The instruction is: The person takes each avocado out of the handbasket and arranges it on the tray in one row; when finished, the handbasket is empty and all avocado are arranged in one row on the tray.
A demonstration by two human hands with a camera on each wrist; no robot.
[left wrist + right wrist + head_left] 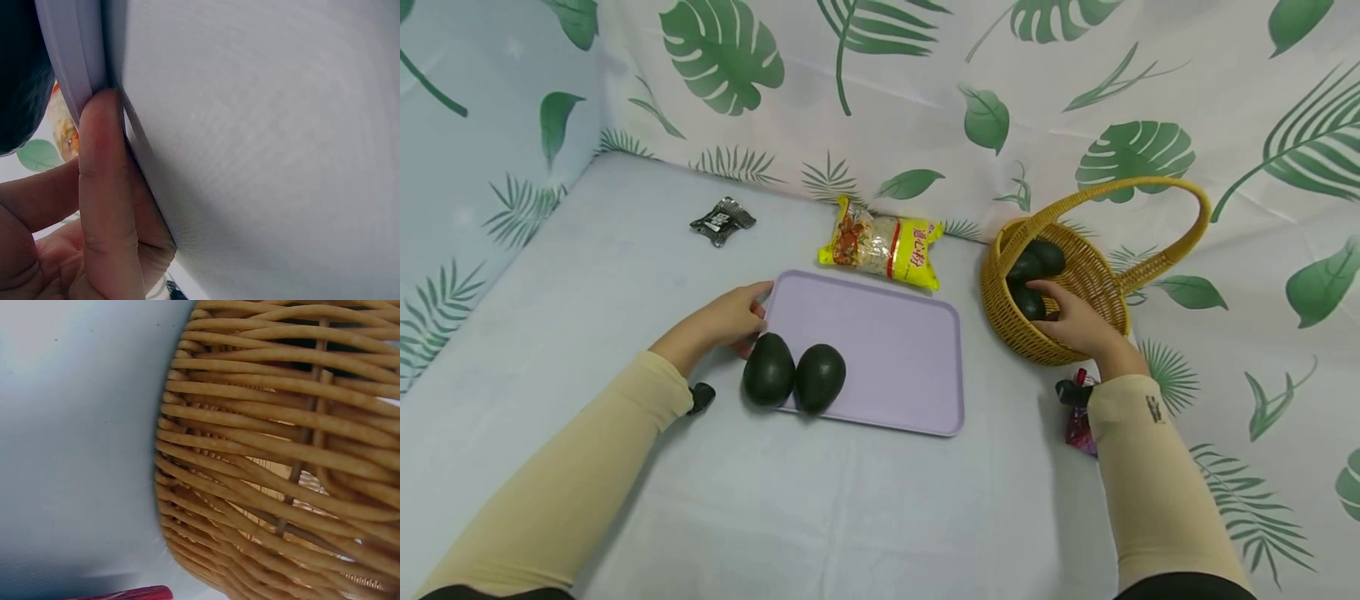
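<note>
Dark green, egg-shaped avocado (1027, 305) sat inside the golden-brown woven wicker basket (1037, 348); right hand's (1081, 323) fingers curved round it, firmness of grip couldn't be told; it looked firm, fairly weighty, slick-skinned, so best held round its fat middle; left hand (730, 319) put a straight finger against the lilac rectangular plastic tray (895, 350); left wrist view showed that fingertip contact, unclear from the head; right wrist view gave basket weave, no fingers.
</note>
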